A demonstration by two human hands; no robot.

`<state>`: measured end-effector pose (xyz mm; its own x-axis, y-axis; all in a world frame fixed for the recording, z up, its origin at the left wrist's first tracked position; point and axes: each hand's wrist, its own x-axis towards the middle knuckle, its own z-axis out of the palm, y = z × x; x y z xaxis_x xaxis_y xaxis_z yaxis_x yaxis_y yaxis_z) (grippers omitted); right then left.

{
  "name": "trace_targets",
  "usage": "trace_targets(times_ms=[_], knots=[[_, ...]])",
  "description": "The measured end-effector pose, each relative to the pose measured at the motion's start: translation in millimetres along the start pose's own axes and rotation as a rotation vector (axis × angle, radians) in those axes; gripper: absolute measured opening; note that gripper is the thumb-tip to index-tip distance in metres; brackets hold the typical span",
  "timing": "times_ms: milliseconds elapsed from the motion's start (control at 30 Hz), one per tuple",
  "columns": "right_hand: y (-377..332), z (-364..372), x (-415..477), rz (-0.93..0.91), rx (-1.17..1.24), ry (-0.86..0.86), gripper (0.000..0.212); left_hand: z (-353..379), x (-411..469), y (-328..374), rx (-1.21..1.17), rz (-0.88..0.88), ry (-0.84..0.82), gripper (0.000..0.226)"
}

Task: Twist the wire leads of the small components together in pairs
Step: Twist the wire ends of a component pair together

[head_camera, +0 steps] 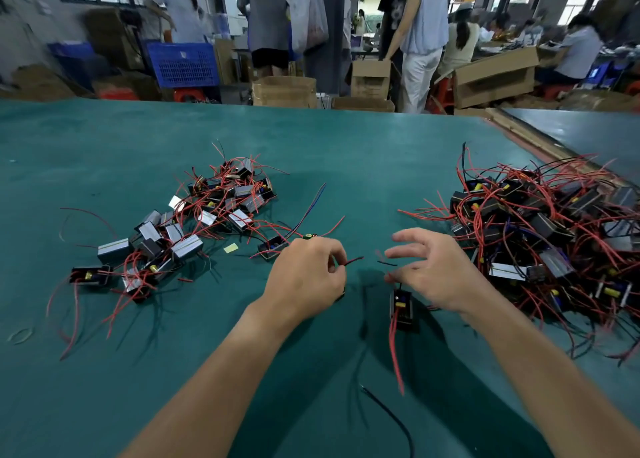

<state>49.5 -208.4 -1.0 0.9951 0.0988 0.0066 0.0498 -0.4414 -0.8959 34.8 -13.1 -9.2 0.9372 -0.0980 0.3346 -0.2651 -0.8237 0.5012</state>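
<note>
One table [311,139]: green-covered, carrying everything below.
Right pile [540,222]: the larger heap of small black components, red and black leads tangled, at the right side.
Left pile [207,211]: a smaller, looser heap at the left.
Right hand [433,270]: fingers spread apart, plainly gripping nothing.
Left hand [304,274]: fingers curled, pinching a red lead [355,260] whose end points right.
Loose component [401,307]: just beneath the right thumb, its red wire trailing toward the wearer.
</note>
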Motion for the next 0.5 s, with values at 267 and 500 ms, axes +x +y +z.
trace_targets(times_ms=[267, 500], knots=[[-1.8, 0.2, 0.3, -0.015, 0.108, 0.060, 0.029, 2.6, 1.3, -3.5, -0.044, -0.047, -0.008, 0.011], [-3.1, 1.2, -3.3, 0.161, 0.208, -0.100, 0.019, 4.2, 4.3, -0.7, -0.104, -0.058, -0.028, 0.008]])
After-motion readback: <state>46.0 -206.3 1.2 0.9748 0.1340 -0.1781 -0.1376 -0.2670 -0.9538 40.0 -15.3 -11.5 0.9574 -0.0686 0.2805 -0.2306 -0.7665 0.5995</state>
